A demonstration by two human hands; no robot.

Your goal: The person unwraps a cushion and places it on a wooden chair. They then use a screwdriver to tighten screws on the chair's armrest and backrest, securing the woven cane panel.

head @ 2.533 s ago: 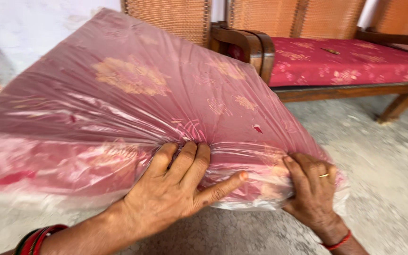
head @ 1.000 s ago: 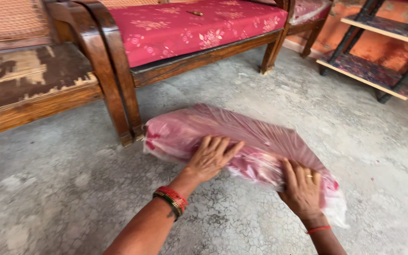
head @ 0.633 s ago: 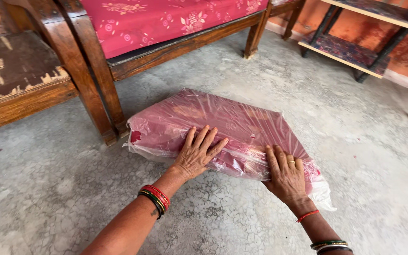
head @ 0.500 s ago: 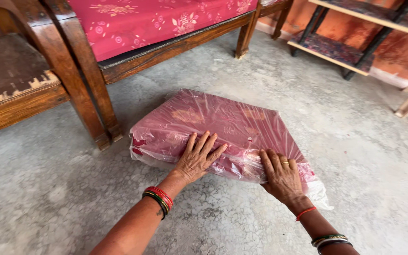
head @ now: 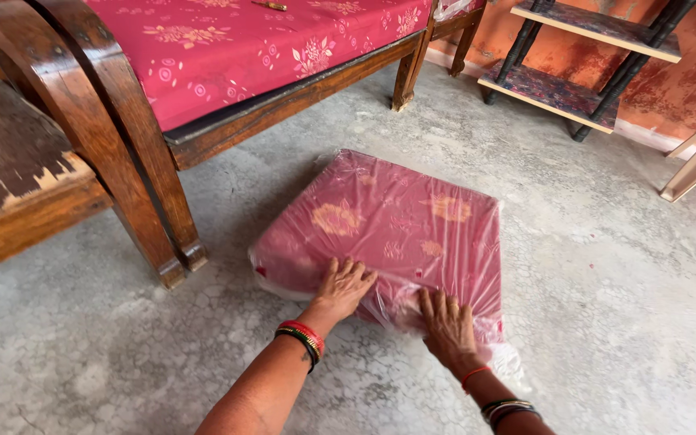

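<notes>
Red cushion [head: 388, 229] in clear plastic cover lies flat on concrete floor [head: 622, 274] beside wooden sofa [head: 134, 133]; left hand [head: 344, 286] and right hand [head: 447, 322] press flat, fingers spread, on its near edge, loose plastic end apparently not yet tucked.

Both forearms are bare, no sleeves showing. Left hand [head: 344, 288] has a stack of thin bangles at the wrist, red, green and dark ones. Right hand [head: 447, 325] has a thin red thread on the wrist, plus darker bangles further up.
</notes>
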